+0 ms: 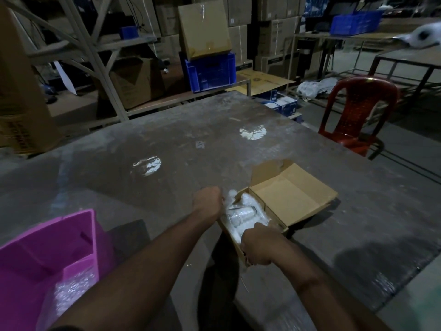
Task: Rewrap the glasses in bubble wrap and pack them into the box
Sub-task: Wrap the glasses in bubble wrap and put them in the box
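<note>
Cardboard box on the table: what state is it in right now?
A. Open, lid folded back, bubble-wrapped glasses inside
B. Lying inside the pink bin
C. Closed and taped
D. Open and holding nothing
A: the cardboard box has its lid folded back, and bubble-wrapped glasses lie in it between the left hand and right hand.

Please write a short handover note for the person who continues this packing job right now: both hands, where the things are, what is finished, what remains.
Left hand: at the far end of the box, fingers curled on the bubble wrap; the grip is partly hidden.
Right hand: at the near end, curled over the wrap and the box edge.
Wrapped glasses lie inside the box on the table; the lid is open.
More bubble wrap sits in the pink bin.
Done: glasses wrapped and placed in.
Left: tuck in the wrap, close the lid. The count of glasses is not clear.
</note>
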`<state>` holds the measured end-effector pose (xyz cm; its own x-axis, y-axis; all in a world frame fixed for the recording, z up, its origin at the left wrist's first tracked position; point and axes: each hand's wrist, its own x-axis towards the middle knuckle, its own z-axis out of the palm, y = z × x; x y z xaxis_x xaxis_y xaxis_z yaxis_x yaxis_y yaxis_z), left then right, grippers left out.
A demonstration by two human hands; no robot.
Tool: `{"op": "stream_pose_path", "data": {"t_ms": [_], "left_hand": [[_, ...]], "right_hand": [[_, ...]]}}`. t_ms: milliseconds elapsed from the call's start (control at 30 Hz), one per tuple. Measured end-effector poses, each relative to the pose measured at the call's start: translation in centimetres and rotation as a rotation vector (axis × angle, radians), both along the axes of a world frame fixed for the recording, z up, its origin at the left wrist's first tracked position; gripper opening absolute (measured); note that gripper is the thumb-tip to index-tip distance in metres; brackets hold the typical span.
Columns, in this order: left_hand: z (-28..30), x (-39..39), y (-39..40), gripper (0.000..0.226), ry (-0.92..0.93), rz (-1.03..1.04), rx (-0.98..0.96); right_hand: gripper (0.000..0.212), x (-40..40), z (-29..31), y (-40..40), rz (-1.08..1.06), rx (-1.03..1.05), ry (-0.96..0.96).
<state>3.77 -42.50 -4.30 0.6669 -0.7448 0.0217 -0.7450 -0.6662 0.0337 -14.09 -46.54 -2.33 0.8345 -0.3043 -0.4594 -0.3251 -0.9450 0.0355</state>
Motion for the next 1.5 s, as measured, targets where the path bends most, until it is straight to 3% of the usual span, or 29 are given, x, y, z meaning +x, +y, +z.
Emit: {"op": "stream_pose_path", "data": {"t_ms": [233, 367, 467, 1000, 1100, 1200, 1267, 1333, 1500], "left_hand": [[-0.1, -0.1, -0.1, 0.021, -0.01, 0.009, 0.028], [-0.1, 0.0, 0.2, 0.022, 0.012, 0.001, 0.002], [-0.2, 0.0, 0.3, 0.024, 0.018, 0.001, -0.02], [0.5, -0.4, 0.4, 0.023, 0.065, 0.004, -0.015], [0.7, -0.3, 0.8, 0.021, 0.093, -0.018, -0.033], [0.7, -0.3, 1.2, 0.018, 0.137, -0.018, -0.045], [0.8, -0.4, 1.4, 0.015, 0.141, -0.003, -0.051], [0.8, -0.5, 1.5, 0.014, 0.136, -0.008, -0.056], [1.1, -1.0, 1.8, 0.015, 0.088, -0.018, -0.029]], "right_hand": [[0.03, 0.1, -0.6, 0.7, -0.042, -0.026, -0.011], [0.033, -0.2, 0.4, -0.1, -0.201, 0.09, -0.266], [0.037, 0.2, 0.4, -0.7, -0.207, 0.186, -0.385], [0.031, 1.4, -3.7, -1.4, -0.087, 0.16, -0.3], [0.03, 1.6, -2.8, -2.0, -0.228, 0.311, -0.485], [0.03, 2.8, -1.5, -3.0, -0.276, 0.269, -0.805], [0.035, 4.1, -1.2, -3.7, -0.278, 0.274, -0.896], [0.038, 5.6, -1.2, -4.4, -0.269, 0.266, -0.872], [0.013, 7.9, -1.8, -5.1, -0.205, 0.127, -0.769]]}}
